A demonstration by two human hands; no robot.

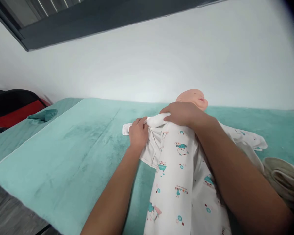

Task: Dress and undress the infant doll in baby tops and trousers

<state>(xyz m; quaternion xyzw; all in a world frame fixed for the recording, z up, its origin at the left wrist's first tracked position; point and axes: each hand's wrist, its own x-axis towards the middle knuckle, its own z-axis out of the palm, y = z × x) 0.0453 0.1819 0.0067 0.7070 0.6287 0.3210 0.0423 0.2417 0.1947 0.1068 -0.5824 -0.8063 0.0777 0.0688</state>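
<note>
A baby doll point(191, 95) lies on the bed, its head toward the wall and most of its body hidden. Over it is a white baby garment point(176, 163) with teal and pink cartoon prints, its front hanging toward me. The garment's left-side sleeve point(158, 120) is stretched out sideways and bunched. My left hand point(138, 132) is closed on that sleeve near its cuff. My right hand point(182, 113) is closed round the sleeve's upper end, just below the doll's head. The doll's arm is not visible. The other sleeve point(247, 137) lies spread to the right.
A teal plush cover point(63, 156) spreads over the bed. A rolled khaki cloth point(281, 173) sits at the right, beside my forearm. Behind the bed stands a white wall point(137, 68) with a dark window frame point(93, 23). A black and red chair point(17, 111) is at the far left.
</note>
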